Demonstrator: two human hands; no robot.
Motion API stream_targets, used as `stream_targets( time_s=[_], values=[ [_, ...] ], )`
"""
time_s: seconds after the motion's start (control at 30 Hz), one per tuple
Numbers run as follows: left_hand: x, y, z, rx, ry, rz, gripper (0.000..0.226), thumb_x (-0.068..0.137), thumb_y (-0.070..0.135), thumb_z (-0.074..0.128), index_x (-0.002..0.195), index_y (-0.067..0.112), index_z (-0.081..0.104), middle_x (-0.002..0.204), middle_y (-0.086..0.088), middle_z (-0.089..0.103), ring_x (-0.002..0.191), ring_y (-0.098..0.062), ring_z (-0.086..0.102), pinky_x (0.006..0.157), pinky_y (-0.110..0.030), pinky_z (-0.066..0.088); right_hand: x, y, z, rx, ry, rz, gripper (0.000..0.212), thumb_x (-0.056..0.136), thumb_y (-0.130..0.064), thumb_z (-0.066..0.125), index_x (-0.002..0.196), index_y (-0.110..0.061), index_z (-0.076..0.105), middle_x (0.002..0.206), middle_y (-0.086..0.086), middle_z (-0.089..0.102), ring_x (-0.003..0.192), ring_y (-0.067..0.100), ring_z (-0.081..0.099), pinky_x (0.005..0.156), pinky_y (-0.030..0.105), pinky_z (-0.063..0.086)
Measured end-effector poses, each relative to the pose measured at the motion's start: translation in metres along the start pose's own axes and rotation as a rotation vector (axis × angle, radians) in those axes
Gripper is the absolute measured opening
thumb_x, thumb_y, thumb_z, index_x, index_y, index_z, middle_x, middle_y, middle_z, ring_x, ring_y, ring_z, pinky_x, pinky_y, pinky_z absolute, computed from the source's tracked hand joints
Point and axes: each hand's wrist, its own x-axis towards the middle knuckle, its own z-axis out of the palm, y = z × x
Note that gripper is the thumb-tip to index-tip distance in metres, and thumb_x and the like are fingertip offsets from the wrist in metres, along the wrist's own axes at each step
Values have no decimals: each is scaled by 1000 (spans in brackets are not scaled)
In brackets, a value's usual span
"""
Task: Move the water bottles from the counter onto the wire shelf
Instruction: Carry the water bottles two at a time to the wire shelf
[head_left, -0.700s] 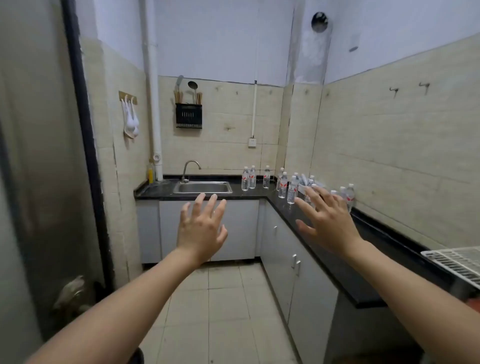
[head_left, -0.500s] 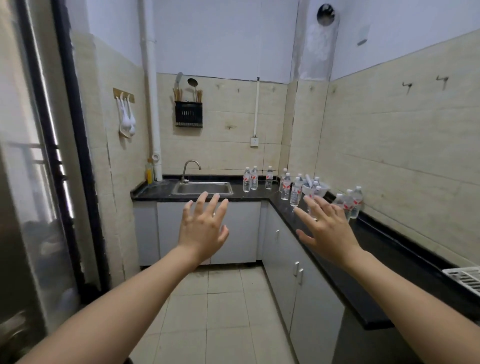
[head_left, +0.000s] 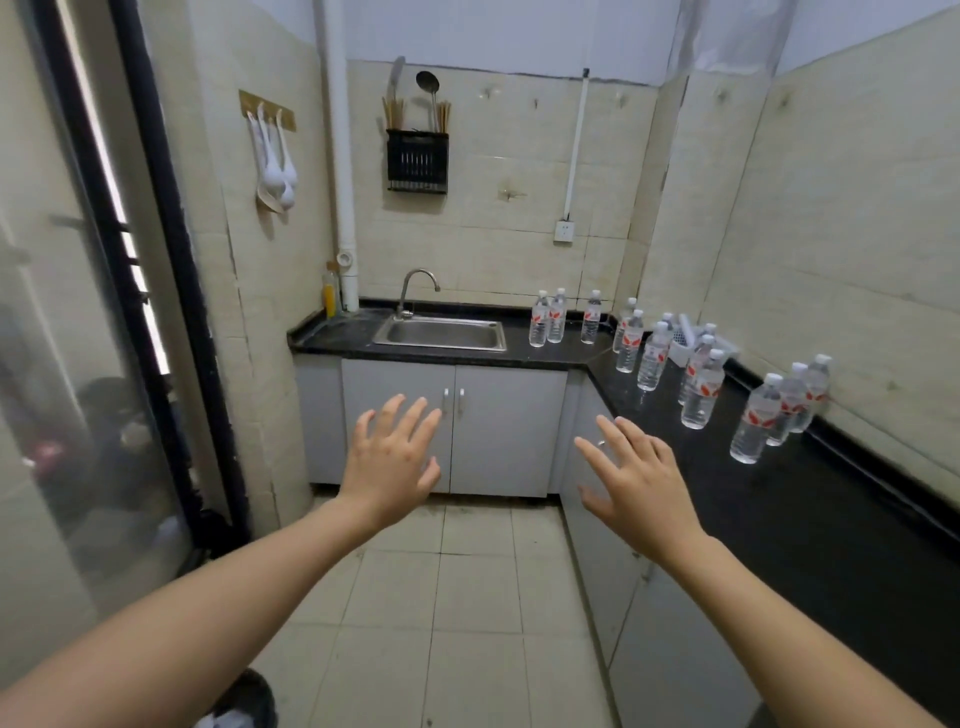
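Several clear water bottles with red labels stand upright on the black L-shaped counter (head_left: 810, 525). Three bottles (head_left: 548, 318) stand right of the sink, several more (head_left: 652, 356) cluster at the corner, and a nearer trio (head_left: 779, 410) stands by the right wall. My left hand (head_left: 392, 457) is stretched out over the floor, fingers spread, holding nothing. My right hand (head_left: 636, 480) hovers at the counter's front edge, also spread and empty, short of the nearest bottles. The wire shelf is out of view.
A steel sink (head_left: 441, 332) with a tap sits in the far counter. A white basket (head_left: 685, 345) stands among the corner bottles. Grey cabinets (head_left: 504, 426) run below the counter. A glass door (head_left: 78, 322) bounds the left side; tiled floor lies ahead.
The view has swung left and moved closer to the counter; the wire shelf at the right edge has dropped out of view. Both hands stay spread and empty, now lower relative to the bottles.
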Motion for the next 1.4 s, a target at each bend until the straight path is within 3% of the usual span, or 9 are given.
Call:
stream_targets(
  time_s=[0.4,0.6,0.83,0.97,1.07,1.17,1.23,1.3,1.4],
  values=[
    [162,-61,99,-129,79,-84,55,70,37,36,107,9,64,108,-11,69,102,-34,64,76,-50,52,139,47,126,5,9,40,60,51,-31,86,104,-14,67,111,18,67,101,34,65,73,43,54],
    [214,-43,162,-195,3,-77,53,68,38,37,105,12,65,107,-6,70,103,-29,62,74,-45,54,146,77,191,5,-120,36,60,46,-36,86,100,-18,70,108,13,69,97,30,67,71,38,55],
    [304,5,219,-238,-82,-97,54,67,38,37,103,11,67,107,-7,71,99,-30,66,75,-44,53,175,160,262,-21,-225,170,44,71,-43,58,106,-17,67,112,14,68,101,31,66,71,40,55],
    [361,35,243,-366,-80,-199,58,73,37,36,117,7,59,125,-12,61,119,-35,53,93,-51,43,201,197,308,70,-283,240,58,57,-33,85,108,-13,66,111,17,67,98,34,66,69,44,56],
    [382,54,274,-358,-158,-220,55,70,37,39,111,8,63,118,-11,66,110,-35,60,85,-50,48,210,207,345,167,-339,261,57,57,-32,84,107,-11,66,110,18,67,93,32,68,64,41,56],
    [385,65,309,-285,-238,-243,49,63,38,48,99,12,69,106,-5,71,96,-28,68,70,-42,55,217,211,382,307,-379,305,53,71,-31,73,118,-10,60,125,20,59,109,36,61,78,47,53],
    [386,66,335,-290,-259,-277,47,64,37,51,100,12,68,108,-6,71,97,-29,67,71,-42,54,223,213,401,373,-409,317,55,81,-29,65,131,-11,49,140,20,44,126,36,46,95,48,43],
    [395,63,354,-350,-233,-345,47,74,33,53,114,10,61,125,-8,62,116,-31,57,88,-47,47,234,216,420,414,-456,317,57,89,-32,54,140,-14,36,150,15,29,137,31,31,106,45,32],
    [417,53,382,-427,-256,-413,53,88,31,47,137,14,37,150,-2,32,140,-25,22,110,-42,21,255,220,455,437,-502,298,57,91,-33,50,142,-14,31,152,14,24,139,30,26,107,43,29]
  ],
)
